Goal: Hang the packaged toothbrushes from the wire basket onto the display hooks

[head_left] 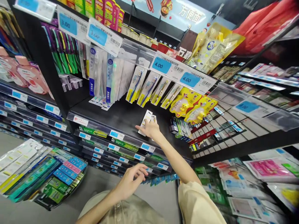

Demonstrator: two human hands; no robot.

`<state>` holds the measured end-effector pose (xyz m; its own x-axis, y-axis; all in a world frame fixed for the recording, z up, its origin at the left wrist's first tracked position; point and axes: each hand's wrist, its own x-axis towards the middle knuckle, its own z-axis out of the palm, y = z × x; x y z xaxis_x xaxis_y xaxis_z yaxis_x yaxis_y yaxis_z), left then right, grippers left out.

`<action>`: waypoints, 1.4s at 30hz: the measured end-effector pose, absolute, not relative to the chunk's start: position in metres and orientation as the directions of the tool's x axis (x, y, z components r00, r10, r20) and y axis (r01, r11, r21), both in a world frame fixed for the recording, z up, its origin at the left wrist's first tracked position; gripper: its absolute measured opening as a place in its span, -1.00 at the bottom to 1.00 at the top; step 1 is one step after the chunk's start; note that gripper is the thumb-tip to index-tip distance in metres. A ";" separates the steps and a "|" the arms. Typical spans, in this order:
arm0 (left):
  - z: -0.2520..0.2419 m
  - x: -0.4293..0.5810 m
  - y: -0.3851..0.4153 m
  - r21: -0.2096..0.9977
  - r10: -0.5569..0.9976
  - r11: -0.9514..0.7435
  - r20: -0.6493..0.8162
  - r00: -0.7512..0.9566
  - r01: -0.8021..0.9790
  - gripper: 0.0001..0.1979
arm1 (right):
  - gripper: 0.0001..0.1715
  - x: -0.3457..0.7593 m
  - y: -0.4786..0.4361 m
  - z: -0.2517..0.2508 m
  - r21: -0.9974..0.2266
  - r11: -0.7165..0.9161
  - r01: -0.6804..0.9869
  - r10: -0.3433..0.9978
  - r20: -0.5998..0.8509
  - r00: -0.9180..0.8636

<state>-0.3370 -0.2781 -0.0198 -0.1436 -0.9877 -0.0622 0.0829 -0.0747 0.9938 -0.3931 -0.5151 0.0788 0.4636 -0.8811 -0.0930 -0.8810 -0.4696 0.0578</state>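
My right hand (151, 129) reaches onto the black shelf (105, 113), its fingers closed over white carded packs (146, 115), which look like toothbrush packs; the thumb sticks out to the left. The packs' lower part is partly covered by the hand. Lower and nearer to me, my left hand (133, 180) hovers in front of the shelf edge, with fingers loosely bent and apart and nothing in them. Above the right hand hang blue-and-yellow toothbrush packs (149, 88). Left of them, a dense row of white-and-blue toothbrush packs (109, 79) hangs down to the shelf.
Yellow duck-shaped packs (187, 102) and small boxes (181, 129) are to the right. Price rails (173, 67) run above the hanging packs. Toothpaste boxes (126, 144) fill lower shelves. At lower left stands a container of packaged goods (46, 174); a wire grid (226, 133) is at right.
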 end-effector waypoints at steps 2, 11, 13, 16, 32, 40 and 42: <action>-0.022 -0.337 -0.278 0.992 -0.988 -0.083 -0.068 -0.140 0.098 -0.66 | -0.13 -0.387 -0.514 0.073 0.051 -0.465 -0.884 -0.885 -0.058 0.462; -0.035 -0.322 -0.283 0.986 -0.993 -0.088 -0.076 -0.085 0.143 -0.63 | -0.65 -0.409 -0.528 0.083 -0.467 -0.318 -0.825 -0.882 -0.173 0.437; -0.037 -0.316 -0.286 0.980 -0.995 -0.089 -0.081 -0.054 0.176 -0.61 | -0.65 -0.428 -0.519 0.083 -0.701 -0.217 -0.679 -0.846 -0.212 0.489; -0.037 -0.307 -0.296 0.970 -0.997 -0.063 -0.073 0.037 0.234 -0.56 | -0.54 -0.458 -0.495 0.085 -0.939 0.016 -0.344 -0.737 -0.244 0.630; 0.019 -0.324 -0.366 0.948 -0.981 0.123 0.072 0.178 0.294 -0.56 | -0.47 -0.524 -0.410 0.072 -0.970 0.087 -0.226 -0.661 -0.225 0.716; 0.022 -0.350 -0.354 0.947 -0.994 0.109 0.110 0.012 0.304 -0.69 | -0.62 -0.519 -0.407 0.079 -0.969 -0.209 -0.128 -0.852 0.116 0.511; 0.023 -0.351 -0.350 0.951 -0.988 0.105 0.133 -0.078 0.290 -0.72 | -0.63 -0.520 -0.411 0.084 -0.943 -0.304 -0.134 -0.880 0.225 0.418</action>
<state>-0.3506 -0.3496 0.0235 -0.0783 -0.9880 0.1333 0.2897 0.1054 0.9513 -0.5204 -0.4107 0.0837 0.4177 -0.8803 0.2247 -0.1335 -0.3041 -0.9432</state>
